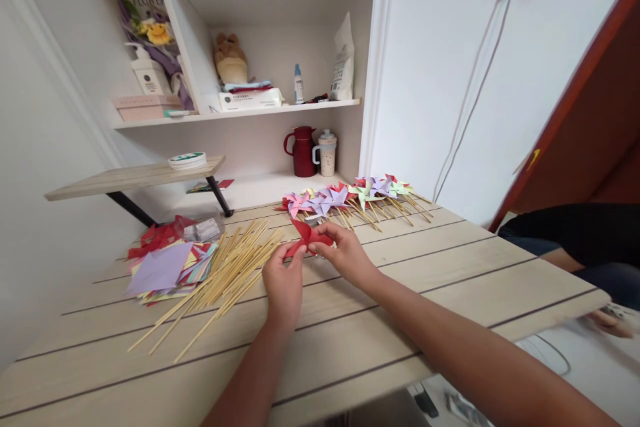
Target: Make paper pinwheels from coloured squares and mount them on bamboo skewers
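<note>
Between my two hands, over the middle of the table, is a red paper pinwheel with its blades partly folded in. My left hand pinches its lower left side between thumb and fingers. On the right side, my right hand grips the paper near its centre. To the left lies a loose heap of thin wooden sticks. Beyond my hands, several finished pinwheels on sticks lie in a row, in pink, purple, red and pale green. The centre of the red pinwheel is partly covered by my fingers.
Stacked coloured paper squares lie left of the sticks, beside a clear plastic box. A small raised shelf stands at the back left. A red jug and a cup stand behind. Another person is at the right.
</note>
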Demonstrator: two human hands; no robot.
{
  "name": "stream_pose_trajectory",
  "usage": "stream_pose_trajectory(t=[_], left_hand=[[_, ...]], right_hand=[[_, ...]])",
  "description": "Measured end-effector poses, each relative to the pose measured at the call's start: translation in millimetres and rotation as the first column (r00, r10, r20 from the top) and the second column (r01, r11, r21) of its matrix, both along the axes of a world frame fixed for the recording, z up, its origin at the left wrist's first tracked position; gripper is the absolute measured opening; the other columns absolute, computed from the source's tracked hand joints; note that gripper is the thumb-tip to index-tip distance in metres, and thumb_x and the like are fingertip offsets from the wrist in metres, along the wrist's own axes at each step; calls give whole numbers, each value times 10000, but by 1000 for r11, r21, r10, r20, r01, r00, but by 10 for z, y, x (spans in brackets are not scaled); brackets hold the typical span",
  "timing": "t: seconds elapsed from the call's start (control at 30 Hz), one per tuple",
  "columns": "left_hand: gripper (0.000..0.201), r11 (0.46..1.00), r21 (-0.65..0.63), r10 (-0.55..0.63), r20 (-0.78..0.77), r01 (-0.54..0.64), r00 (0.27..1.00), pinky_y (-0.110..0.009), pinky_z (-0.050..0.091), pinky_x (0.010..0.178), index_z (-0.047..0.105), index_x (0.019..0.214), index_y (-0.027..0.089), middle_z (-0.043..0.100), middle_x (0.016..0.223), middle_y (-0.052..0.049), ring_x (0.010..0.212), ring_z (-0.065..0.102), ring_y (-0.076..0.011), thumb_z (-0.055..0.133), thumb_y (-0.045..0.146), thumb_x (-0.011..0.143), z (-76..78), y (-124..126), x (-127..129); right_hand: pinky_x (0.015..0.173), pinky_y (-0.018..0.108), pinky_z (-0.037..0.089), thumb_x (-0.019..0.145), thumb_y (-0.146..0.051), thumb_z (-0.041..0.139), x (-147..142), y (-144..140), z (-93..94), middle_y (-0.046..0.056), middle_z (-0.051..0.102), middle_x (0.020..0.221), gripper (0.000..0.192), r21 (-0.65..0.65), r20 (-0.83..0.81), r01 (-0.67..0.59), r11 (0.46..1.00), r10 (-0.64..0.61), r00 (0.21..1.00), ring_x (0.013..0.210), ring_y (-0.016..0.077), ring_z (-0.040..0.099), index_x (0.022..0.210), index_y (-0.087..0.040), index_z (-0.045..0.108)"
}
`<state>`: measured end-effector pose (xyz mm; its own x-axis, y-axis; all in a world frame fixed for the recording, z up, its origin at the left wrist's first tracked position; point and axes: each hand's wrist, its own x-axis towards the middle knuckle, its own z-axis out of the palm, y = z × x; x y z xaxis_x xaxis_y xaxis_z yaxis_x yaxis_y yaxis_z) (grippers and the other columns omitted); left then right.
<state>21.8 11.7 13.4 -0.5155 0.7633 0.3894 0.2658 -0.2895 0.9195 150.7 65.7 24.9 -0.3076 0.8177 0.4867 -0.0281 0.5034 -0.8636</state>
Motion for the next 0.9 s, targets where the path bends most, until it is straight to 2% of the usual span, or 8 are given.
stream_pose_trajectory(t=[0.17,0.3,0.43,0.57,0.63,0.7,0.77,0.9], left_hand=[[177,999,-17,-44,51,45,998,-333,501,849,771,872,171,777,881,-58,849,689,-217,713,310,778,-67,35,-26],[268,997,-39,-50,254,61,966,-354,509,897,777,946,161,785,963,-72,916,701,-227,751,337,745,-95,57,-68],[330,995,-9,-88,384,99,919,-381,521,923,780,966,149,786,974,-85,930,711,-232,785,360,712,-99,64,-122],[350,994,-3,-95,387,105,917,-411,527,941,785,976,146,788,1000,-102,967,717,-256,796,371,709,-104,64,-134],[362,993,-12,-102,384,115,918,-415,523,959,784,1005,148,787,1027,-111,998,715,-260,799,362,712,-106,63,-122],[359,991,-19,-113,383,130,917,-409,520,969,784,1019,152,787,1043,-114,1010,714,-256,798,349,719,-106,59,-106],[345,991,-23,-114,369,132,922,-406,520,966,786,1018,154,788,1044,-113,1003,715,-253,791,343,729,-104,54,-93],[294,992,-33,-111,275,125,955,-403,526,935,795,986,165,795,987,-93,954,721,-252,767,343,753,-83,37,-74]], right_hand=[[746,310,514,789,-295,716,-10,32,-51,12,713,866,145,-31,-25,-22,999,21,999,805,178,645,899,-213,672],[793,336,531,832,-371,709,16,104,-128,33,720,942,317,-67,-66,-41,997,36,997,877,196,667,1111,-227,663],[864,373,533,859,-470,685,55,184,-179,64,710,1037,371,-91,-77,-47,995,40,996,946,214,666,1136,-225,656],[984,440,496,792,-504,750,96,205,-148,106,593,1333,513,-32,-1,90,995,-90,996,1139,259,610,1232,-259,652],[1019,460,475,755,-496,787,112,204,-125,108,548,1403,618,-31,15,99,995,-98,995,1199,272,582,1308,-280,615],[1041,471,459,747,-479,799,119,203,-111,103,587,1365,651,-56,16,42,998,-42,999,1201,271,587,1333,-278,599],[1056,481,445,750,-459,802,119,200,-106,90,640,1287,603,-67,18,-15,998,16,1000,1184,269,600,1296,-268,628],[1039,475,463,726,-427,829,119,187,-96,78,635,1290,537,-6,36,-23,1000,23,999,1191,274,592,1221,-280,682]])
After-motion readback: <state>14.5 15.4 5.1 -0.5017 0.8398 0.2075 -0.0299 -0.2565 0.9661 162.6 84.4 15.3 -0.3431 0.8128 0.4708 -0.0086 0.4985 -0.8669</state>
